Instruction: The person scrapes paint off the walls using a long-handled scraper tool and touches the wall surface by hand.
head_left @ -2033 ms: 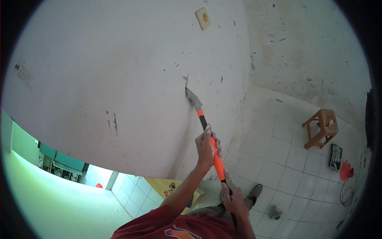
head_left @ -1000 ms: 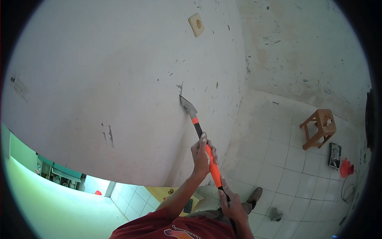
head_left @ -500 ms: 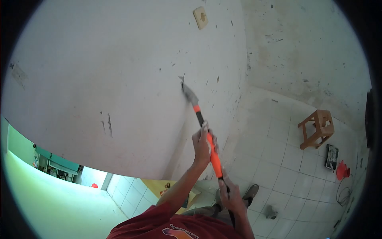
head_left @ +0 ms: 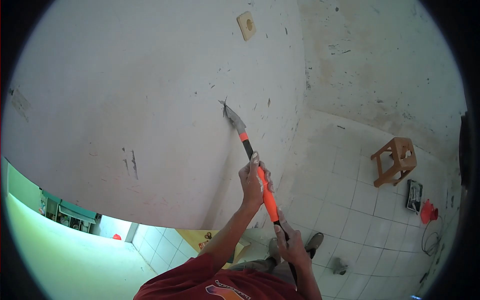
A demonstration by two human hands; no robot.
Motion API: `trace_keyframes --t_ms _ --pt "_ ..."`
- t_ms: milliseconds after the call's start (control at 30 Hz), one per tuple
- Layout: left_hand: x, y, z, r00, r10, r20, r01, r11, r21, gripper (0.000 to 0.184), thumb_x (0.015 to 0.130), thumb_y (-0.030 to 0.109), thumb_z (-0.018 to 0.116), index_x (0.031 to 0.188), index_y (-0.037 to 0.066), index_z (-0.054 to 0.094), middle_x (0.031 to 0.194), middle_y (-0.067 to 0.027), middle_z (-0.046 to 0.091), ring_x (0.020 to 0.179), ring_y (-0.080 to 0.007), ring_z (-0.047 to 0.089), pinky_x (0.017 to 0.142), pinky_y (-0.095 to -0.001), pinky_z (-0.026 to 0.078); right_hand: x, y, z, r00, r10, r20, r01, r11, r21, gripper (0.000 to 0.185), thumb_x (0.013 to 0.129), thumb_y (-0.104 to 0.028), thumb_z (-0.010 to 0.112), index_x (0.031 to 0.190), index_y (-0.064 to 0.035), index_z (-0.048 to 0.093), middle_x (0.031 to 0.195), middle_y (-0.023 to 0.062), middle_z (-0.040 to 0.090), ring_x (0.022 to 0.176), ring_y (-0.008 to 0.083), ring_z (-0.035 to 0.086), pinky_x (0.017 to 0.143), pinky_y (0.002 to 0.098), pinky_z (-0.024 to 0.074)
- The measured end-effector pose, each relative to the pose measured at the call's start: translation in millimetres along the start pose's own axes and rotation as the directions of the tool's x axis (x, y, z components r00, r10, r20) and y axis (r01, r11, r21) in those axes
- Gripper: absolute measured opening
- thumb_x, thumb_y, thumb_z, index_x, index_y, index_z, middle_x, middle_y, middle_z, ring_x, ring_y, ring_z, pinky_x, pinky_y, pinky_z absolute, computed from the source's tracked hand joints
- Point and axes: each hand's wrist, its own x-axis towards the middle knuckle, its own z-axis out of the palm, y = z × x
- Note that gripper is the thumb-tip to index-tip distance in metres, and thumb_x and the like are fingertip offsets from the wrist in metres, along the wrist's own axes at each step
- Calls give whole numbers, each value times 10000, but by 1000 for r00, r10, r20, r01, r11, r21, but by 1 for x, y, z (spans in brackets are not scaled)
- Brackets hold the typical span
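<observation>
A long-handled scraper (head_left: 269, 201) with an orange and black grip slants across the middle of the view. Its grey metal blade (head_left: 235, 119) meets the white wall at a dark chipped mark (head_left: 223, 103). My left hand (head_left: 253, 184) is closed around the upper part of the orange grip, thumb lying along the shaft. Lower down, my right hand (head_left: 291, 245) wraps the black end of the handle. Pale dust or plaster coats the fingers of both hands.
A wall socket (head_left: 246, 26) sits above the blade. On the tiled floor at right are a brown plastic stool (head_left: 396, 161), a black tray (head_left: 414, 195), a red object (head_left: 428, 212) and a cable (head_left: 430, 243). A yellow printed sheet (head_left: 190, 240) lies below the wall's lower edge.
The blade tip has slid slightly up the wall onto the chipped mark. Both hands keep their hold on the scraper. The whole view has shifted a little.
</observation>
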Motion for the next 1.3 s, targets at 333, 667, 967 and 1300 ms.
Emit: trace_keyframes --t_ms 333,667,967,1300 --pt "-3 6 1 999 -7 -36 8 999 34 472 1065 455 534 786 77 490 559 -54 486 361 -175 482 332 -316 417 -10 0 6 999 -36 -8 36 999 17 536 1063 -107 532 1576 -25 401 632 146 425 552 136 439 546 334 414" --pt "-1 -1 -1 1000 28 -7 -27 999 27 486 1052 480 555 794 73 495 555 -52 483 347 -178 479 335 -316 425 1 4 2 993 -120 -4 120 993 -5 555 1068 -107 522 1595 -33 363 620 159 454 525 160 447 539 343 422" --pt "21 -11 -16 959 216 183 -273 879 391 505 1082 443 497 783 40 554 598 -48 567 497 -182 600 475 -333 488 -20 -8 -47 1000 2 -28 -3 1000 -11 554 1086 -170 503 1617 -105 360 643 47 432 573 115 416 568 330 423" --pt "35 120 6 749 350 563 -78 -798 598 918 936 420 652 1609 -49 241 1720 -172 177 1605 -302 117 1311 -503 105 -72 14 -141 962 219 -164 -216 976 39 550 1114 -235 474 1621 -72 340 648 -27 435 515 56 379 476 271 352"
